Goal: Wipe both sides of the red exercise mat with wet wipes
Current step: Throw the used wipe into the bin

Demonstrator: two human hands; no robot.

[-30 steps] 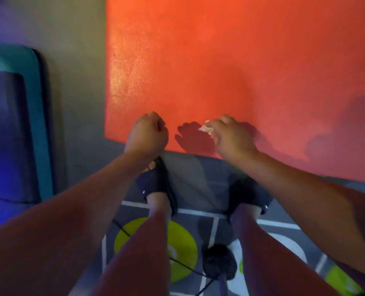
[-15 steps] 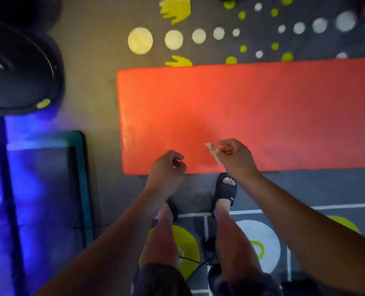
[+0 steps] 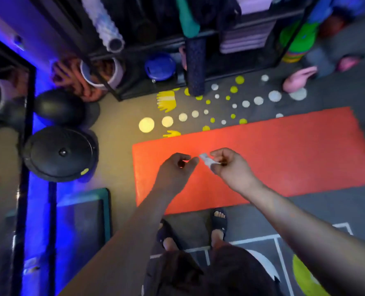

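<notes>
Person stands. Right sandal [image 3: 219, 221] sits at the mat's near edge, toes at or just on it. Both forearms reach out over the mat.

Right hand [image 3: 230, 167]: thumb and fingers pinch a small, crumpled white wipe [image 3: 207, 161].

Left hand [image 3: 176, 168]: fingers curled, index tip right at the wipe's free end. Contact cannot be told.

Mat [image 3: 284, 159]: red, flat on the floor, long side across the view, with a sheen at its left end.

Beyond it: floor dots [image 3: 146, 124], then a rack [image 3: 156, 88] of gear.

Judgement: the wipe is limp, light, damp and bunched. It is best pulled open by two corners, then pressed flat under the palm. The mat looks thin, soft, floppy and light. To turn it, grip a corner or short end and fold it over rather than lifting mid-span.
</notes>
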